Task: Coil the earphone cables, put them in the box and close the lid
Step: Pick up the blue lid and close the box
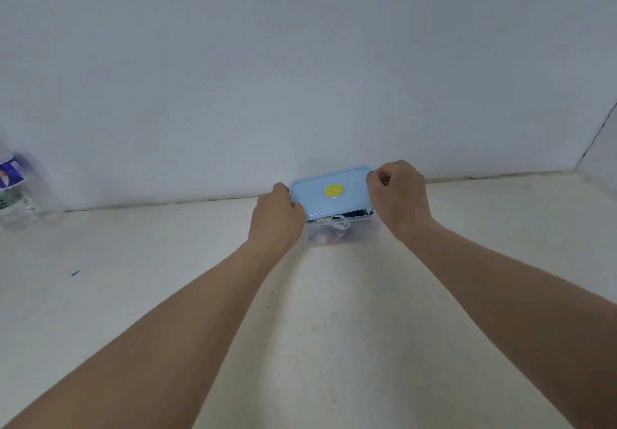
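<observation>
A clear plastic box [337,232] stands on the white table close to the wall. Over it is a light blue lid [330,191] with a yellow round valve in its middle; the lid's near edge is raised a little above the box rim. Through the gap and the clear wall I see a white earphone cable [339,225] and dark and reddish cables inside. My left hand [275,216] grips the lid's left end. My right hand [399,195] grips its right end, fingers curled over the far right corner.
A clear water bottle [20,191] with a blue and white label stands at the far left by the wall. The white table [167,261] runs up to the grey wall, with a side wall at the far right.
</observation>
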The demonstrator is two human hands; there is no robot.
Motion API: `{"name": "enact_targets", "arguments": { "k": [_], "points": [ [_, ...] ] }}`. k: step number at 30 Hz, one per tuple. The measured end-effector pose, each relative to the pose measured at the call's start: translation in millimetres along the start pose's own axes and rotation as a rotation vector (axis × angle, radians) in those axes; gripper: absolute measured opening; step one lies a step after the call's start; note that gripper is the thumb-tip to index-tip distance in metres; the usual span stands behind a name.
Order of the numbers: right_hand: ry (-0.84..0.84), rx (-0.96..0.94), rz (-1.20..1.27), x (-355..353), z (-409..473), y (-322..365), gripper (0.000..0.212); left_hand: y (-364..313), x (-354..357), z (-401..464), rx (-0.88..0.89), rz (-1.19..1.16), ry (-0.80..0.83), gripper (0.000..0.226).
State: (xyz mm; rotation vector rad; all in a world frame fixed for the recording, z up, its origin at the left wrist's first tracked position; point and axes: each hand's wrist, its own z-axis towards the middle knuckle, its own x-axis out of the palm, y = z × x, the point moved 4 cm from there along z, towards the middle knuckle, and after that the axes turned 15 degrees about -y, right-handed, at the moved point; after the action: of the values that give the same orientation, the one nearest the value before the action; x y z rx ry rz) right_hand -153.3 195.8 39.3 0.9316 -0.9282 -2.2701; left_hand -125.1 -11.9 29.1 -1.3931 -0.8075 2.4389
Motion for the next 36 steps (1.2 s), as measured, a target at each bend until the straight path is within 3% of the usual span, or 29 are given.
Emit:
{"name": "enact_targets", "arguments": {
  "k": [7,13,18,23,27,36],
  "points": [
    [0.006,0.028,0.002,-2,1,-4,0.029,-9,-6,-1,0.139,0.169,-0.050,0.026],
    [0.009,0.031,0.002,-1,1,-3,0.029,-10,-13,1,0.129,0.128,-0.071,0.025],
    [0.032,-0.012,-0.038,3,-12,-12,0.026,-5,-5,-5,0.128,0.165,0.018,0.007],
    [0.055,-0.033,-0.023,5,-16,-15,0.025,-5,0,-7,0.123,0.167,0.024,0.009],
    [0.097,-0.057,-0.032,4,-18,-12,0.025,-3,3,-3,0.079,0.112,0.057,0.030],
    [0.083,-0.056,-0.066,8,-20,-12,0.027,-1,13,-1,0.125,0.145,0.077,0.038]
  ]
}}
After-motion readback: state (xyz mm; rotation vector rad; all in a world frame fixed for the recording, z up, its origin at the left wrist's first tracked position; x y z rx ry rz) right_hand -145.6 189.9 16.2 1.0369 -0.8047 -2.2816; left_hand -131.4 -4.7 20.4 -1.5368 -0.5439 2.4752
